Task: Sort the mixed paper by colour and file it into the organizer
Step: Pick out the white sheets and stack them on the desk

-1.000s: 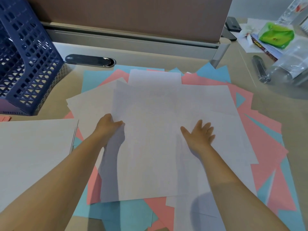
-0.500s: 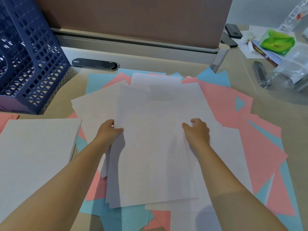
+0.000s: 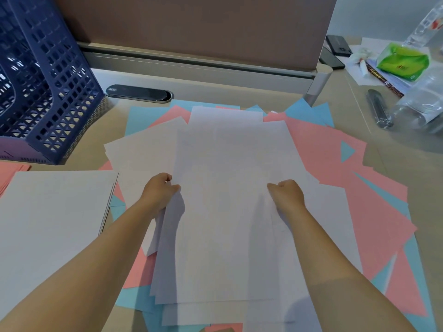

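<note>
Left hand (image 3: 159, 191): fingers are curled round the left edge of the gathered white sheets (image 3: 230, 212); the edge is pinched between thumb and fingers.
Right hand (image 3: 286, 192): fingers are curled; the right side of the same white sheets is gripped, knuckles up.
White sheets: a loose bundle is held between both hands at the middle of the desk (image 3: 395, 149), above the spread of coloured paper; the lower edges are fanned out unevenly.
Pink paper (image 3: 335, 149): sheets are spread flat under and to the right of the white bundle, overlapped with the blue.
Blue paper (image 3: 139, 121): corners are seen at the far edge and near edge of the spread, partly covered by pink and white.
Sorted white stack (image 3: 52, 216): a squared pile is laid on the desk, left of the left forearm, apart from the mixed spread.
Pink stack (image 3: 12, 173): only a corner is seen at the left edge, beside the sorted white stack.
Organizer (image 3: 45, 80): dark blue lattice plastic, stood upright at far left; contents cannot be told.
Green packet (image 3: 402, 61): laid at far right on some papers; a small mark is printed on it but cannot be read.
Clear bottle (image 3: 422, 106): laid on its side at far right; no label text is legible.
</note>
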`<state>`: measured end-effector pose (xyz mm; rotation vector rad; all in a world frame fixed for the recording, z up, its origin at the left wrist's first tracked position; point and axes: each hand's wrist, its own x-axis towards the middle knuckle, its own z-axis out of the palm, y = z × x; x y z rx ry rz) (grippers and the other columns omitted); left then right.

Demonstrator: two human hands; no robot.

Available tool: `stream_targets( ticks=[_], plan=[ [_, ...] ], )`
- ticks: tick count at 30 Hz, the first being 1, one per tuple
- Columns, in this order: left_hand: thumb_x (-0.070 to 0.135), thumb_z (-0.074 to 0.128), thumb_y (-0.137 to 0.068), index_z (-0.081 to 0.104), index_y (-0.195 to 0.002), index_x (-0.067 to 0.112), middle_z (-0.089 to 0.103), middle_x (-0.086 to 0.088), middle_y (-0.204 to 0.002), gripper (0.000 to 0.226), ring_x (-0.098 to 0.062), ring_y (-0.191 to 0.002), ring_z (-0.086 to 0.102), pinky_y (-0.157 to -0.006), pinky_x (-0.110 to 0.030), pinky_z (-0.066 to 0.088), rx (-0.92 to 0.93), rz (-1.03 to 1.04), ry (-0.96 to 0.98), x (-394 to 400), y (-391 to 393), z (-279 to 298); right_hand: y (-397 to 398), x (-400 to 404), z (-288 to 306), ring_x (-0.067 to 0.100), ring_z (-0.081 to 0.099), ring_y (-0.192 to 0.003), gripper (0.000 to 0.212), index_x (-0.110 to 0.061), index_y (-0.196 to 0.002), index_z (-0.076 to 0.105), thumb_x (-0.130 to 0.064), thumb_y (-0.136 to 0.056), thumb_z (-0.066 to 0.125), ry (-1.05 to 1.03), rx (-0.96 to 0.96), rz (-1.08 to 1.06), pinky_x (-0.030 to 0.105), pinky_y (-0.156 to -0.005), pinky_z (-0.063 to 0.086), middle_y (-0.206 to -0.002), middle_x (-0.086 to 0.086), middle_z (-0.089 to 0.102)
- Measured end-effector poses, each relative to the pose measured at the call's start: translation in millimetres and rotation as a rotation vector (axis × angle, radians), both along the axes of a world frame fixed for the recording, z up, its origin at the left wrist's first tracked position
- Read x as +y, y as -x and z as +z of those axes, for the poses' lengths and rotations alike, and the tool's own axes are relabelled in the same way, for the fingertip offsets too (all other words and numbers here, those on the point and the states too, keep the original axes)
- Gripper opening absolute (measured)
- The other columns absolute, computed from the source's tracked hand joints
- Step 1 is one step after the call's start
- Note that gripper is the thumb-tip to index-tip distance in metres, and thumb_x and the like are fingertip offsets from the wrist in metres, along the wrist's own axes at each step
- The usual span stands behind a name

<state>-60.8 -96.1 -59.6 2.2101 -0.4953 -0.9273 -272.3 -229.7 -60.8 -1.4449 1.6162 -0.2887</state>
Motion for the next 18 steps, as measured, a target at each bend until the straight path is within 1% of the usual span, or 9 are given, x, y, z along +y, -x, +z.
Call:
stream_targets(
  ticks=[2, 4, 6, 8, 10, 12, 13, 15, 18],
  plan=[
    [0.008, 0.054, -0.089, 0.055, -0.105, 0.005, 0.056, -0.014, -0.102, 0.016, -0.028, -0.09, 0.053, -0.082, -0.038, 0.044, 0.032, 0.007, 0.022, -1, 1, 0, -7, 5, 2, 0.015, 0.017, -0.052, 0.043, -0.021, -0.054, 0.019, -0.006, -0.083, 0.047, 0.003, -0.058, 0.119, 0.028, -0.052, 0.012, -0.056, -0.002, 0.019],
    [0.009, 0.055, -0.087, 0.054, -0.087, 0.006, 0.058, -0.012, -0.088, 0.004, -0.028, -0.083, 0.054, -0.076, -0.037, 0.046, 0.013, 0.013, -0.018, 0, -2, -1, -9, 5, 2, 0.015, 0.018, -0.052, 0.045, -0.021, -0.049, 0.02, -0.001, -0.08, 0.045, -0.005, -0.056, 0.156, 0.028, -0.054, 0.012, -0.053, -0.002, 0.02],
    [0.01, 0.056, -0.085, 0.044, -0.065, 0.009, 0.047, -0.006, -0.067, 0.023, -0.025, -0.068, 0.046, -0.061, -0.029, 0.036, -0.04, 0.021, -0.073, 2, -5, -1, -8, 3, 5, 0.018, 0.032, -0.054, 0.037, -0.02, -0.048, 0.035, -0.003, -0.08, 0.046, 0.025, 0.022, 0.132, 0.027, -0.056, 0.025, -0.057, 0.002, 0.035],
    [0.008, 0.057, -0.084, 0.028, -0.056, 0.013, 0.031, -0.004, -0.058, 0.041, -0.019, -0.057, 0.031, -0.053, -0.027, 0.021, -0.074, 0.023, -0.085, 5, -6, -1, -4, -1, 7, 0.027, 0.052, -0.09, 0.013, -0.016, -0.088, 0.062, -0.013, -0.084, 0.051, 0.104, 0.23, 0.107, 0.034, -0.079, 0.039, -0.096, 0.01, 0.054],
    [0.007, 0.059, -0.083, 0.026, -0.055, 0.014, 0.027, -0.003, -0.059, 0.044, -0.02, -0.057, 0.028, -0.055, -0.027, 0.019, -0.061, 0.026, -0.099, 8, -8, -3, 1, -4, 7, 0.032, 0.04, -0.121, 0.041, -0.012, -0.124, 0.049, -0.021, -0.085, 0.054, 0.112, 0.42, 0.055, 0.039, -0.098, 0.036, -0.129, 0.011, 0.041],
    [0.01, 0.061, -0.084, 0.047, -0.068, 0.006, 0.04, -0.007, -0.07, 0.021, -0.027, -0.071, 0.044, -0.064, -0.029, 0.031, 0.003, 0.047, -0.086, 9, -9, -4, 8, -5, 4, 0.034, 0.034, -0.127, 0.054, -0.011, -0.129, 0.039, -0.026, -0.082, 0.059, 0.094, 0.494, 0.017, 0.044, -0.101, 0.036, -0.135, 0.011, 0.034],
    [0.011, 0.063, -0.084, 0.056, -0.09, -0.001, 0.048, -0.011, -0.083, 0.015, -0.03, -0.084, 0.051, -0.07, -0.031, 0.037, 0.022, 0.055, -0.077, 9, -8, -3, 12, -7, 4, 0.034, 0.033, -0.128, 0.06, -0.01, -0.13, 0.036, -0.03, -0.08, 0.063, 0.068, 0.519, 0.011, 0.044, -0.101, 0.035, -0.136, 0.012, 0.034],
    [0.012, 0.065, -0.084, 0.046, -0.125, -0.006, 0.054, -0.018, -0.112, 0.049, -0.035, -0.108, 0.053, -0.087, -0.038, 0.045, 0.104, 0.075, -0.075, 9, -8, -4, 15, -9, 5, 0.035, 0.032, -0.128, 0.072, -0.007, -0.131, 0.032, -0.036, -0.077, 0.07, 0.044, 0.531, 0.005, 0.044, -0.101, 0.034, -0.136, 0.014, 0.033],
    [0.007, 0.065, -0.084, 0.049, -0.12, -0.01, 0.057, -0.022, -0.12, 0.043, -0.039, -0.114, 0.054, -0.099, -0.046, 0.044, 0.167, 0.108, -0.044, 8, -6, -7, 18, -12, 7, 0.034, 0.035, -0.127, 0.08, -0.003, -0.132, 0.029, -0.035, -0.074, 0.075, 0.009, 0.462, -0.038, 0.042, -0.101, 0.035, -0.136, 0.016, 0.033]
  ],
)
